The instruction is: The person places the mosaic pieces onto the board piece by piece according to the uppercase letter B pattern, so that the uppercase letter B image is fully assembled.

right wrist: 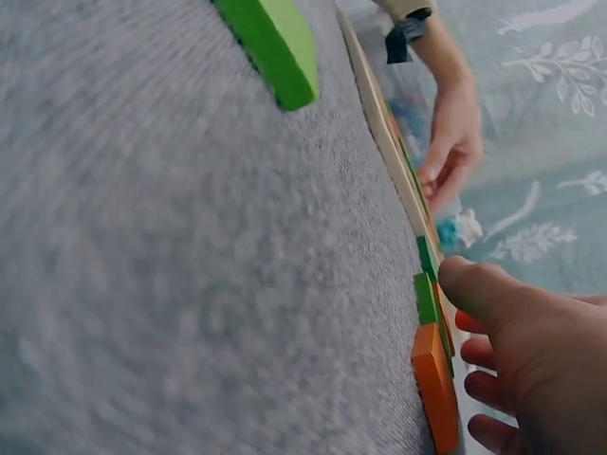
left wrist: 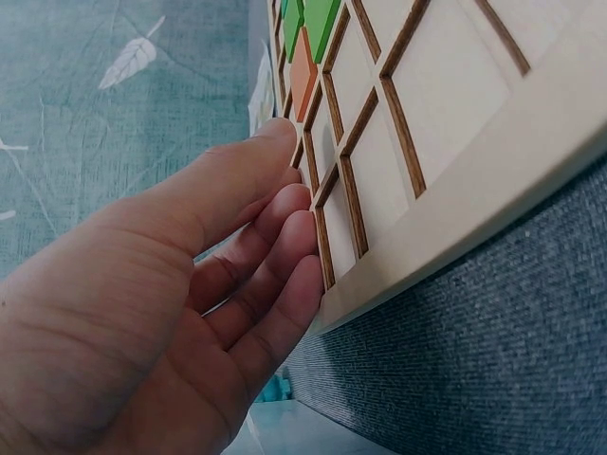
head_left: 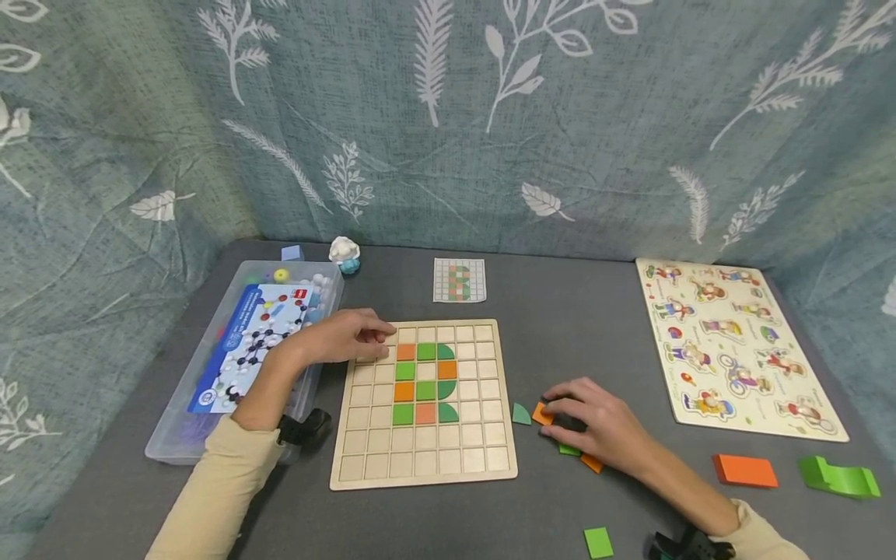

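Observation:
A wooden grid board (head_left: pixel 425 465) lies in the middle of the table, with orange, salmon, light green squares and dark green rounded tiles set in its cells. My left hand (head_left: pixel 343 336) rests at the board's upper left edge, fingers loosely bent and holding nothing; in the left wrist view the fingertips (left wrist: pixel 302 270) touch the rim. Right of the board, my right hand (head_left: pixel 595 420) is over several loose tiles, thumb and fingers apart. An orange tile (head_left: pixel 541 414) lies at its fingertips, beside a dark green quarter-round tile (head_left: pixel 521 414). Green and orange tiles (right wrist: pixel 434 379) are partly hidden under the hand.
A small pattern card (head_left: pixel 459 281) lies behind the board. A clear plastic box (head_left: pixel 164 443) stands left, a white-and-blue figurine (head_left: pixel 344 254) behind it. At right are a picture puzzle board (head_left: pixel 742 350), an orange block (head_left: pixel 745 470) and a green curved block (head_left: pixel 838 477). A green tile (head_left: pixel 598 543) lies in front.

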`<move>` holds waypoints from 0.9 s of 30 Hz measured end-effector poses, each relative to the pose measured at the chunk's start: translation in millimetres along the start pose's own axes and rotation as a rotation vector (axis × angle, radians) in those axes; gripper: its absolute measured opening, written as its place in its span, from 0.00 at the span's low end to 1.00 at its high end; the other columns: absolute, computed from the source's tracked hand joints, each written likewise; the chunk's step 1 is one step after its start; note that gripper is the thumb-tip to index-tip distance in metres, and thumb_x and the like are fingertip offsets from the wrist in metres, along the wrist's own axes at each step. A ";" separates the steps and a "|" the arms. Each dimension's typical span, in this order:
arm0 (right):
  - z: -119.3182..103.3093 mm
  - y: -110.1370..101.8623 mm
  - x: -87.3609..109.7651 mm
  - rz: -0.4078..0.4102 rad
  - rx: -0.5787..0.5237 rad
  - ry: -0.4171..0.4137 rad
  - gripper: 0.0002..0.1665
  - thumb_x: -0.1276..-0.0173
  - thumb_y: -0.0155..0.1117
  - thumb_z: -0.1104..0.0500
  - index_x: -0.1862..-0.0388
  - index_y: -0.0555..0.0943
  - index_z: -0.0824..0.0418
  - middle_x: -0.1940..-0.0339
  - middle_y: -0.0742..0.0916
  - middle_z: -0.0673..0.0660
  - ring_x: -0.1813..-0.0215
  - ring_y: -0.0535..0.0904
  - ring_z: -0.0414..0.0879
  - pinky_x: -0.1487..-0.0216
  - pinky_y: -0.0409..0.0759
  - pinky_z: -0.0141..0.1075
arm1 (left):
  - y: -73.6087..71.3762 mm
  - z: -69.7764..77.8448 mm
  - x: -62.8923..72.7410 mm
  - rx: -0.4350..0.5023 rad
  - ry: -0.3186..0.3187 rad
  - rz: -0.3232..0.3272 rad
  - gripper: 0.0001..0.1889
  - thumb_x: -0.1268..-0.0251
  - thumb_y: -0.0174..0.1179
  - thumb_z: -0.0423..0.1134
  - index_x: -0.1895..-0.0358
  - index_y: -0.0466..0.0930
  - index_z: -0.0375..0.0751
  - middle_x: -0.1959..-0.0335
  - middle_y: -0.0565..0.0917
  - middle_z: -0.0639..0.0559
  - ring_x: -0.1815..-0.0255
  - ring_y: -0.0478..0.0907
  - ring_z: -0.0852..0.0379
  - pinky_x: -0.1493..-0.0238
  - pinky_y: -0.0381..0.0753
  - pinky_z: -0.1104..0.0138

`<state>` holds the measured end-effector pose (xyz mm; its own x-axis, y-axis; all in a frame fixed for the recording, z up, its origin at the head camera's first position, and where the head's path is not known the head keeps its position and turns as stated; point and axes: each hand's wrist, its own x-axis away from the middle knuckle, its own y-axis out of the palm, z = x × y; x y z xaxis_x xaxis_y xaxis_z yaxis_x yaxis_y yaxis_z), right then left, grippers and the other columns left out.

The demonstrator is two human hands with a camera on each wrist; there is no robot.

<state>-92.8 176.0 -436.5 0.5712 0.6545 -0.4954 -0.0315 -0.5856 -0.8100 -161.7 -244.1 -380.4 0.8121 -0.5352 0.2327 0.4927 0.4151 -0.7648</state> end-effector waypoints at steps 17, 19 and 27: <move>-18.4 4.1 -6.6 0.047 0.055 0.036 0.13 0.58 0.81 0.65 0.73 0.86 0.54 0.65 0.84 0.49 0.61 0.78 0.40 0.63 0.77 0.31 | -1.3 0.2 0.6 0.010 0.017 -0.005 0.21 0.33 0.60 0.39 0.40 0.77 0.32 0.58 0.80 0.47 0.62 0.71 0.58 0.60 0.73 0.67; -20.5 5.7 -6.6 0.057 0.070 0.049 0.14 0.58 0.80 0.66 0.73 0.86 0.55 0.65 0.85 0.49 0.61 0.78 0.41 0.63 0.79 0.33 | -1.6 0.4 0.9 0.008 0.016 -0.004 0.21 0.33 0.60 0.39 0.40 0.77 0.32 0.58 0.80 0.47 0.63 0.71 0.58 0.60 0.73 0.67; -21.6 7.6 -8.7 0.140 0.111 0.102 0.14 0.59 0.79 0.65 0.71 0.85 0.56 0.66 0.86 0.50 0.63 0.79 0.42 0.64 0.79 0.35 | -1.5 0.6 0.6 0.005 0.008 -0.003 0.21 0.33 0.60 0.39 0.40 0.78 0.32 0.59 0.80 0.47 0.63 0.71 0.59 0.61 0.73 0.68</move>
<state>-80.3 155.5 -431.6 0.6344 0.5153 -0.5762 -0.2034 -0.6078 -0.7676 -161.8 -244.6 -378.7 0.8080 -0.5423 0.2304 0.4970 0.4173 -0.7608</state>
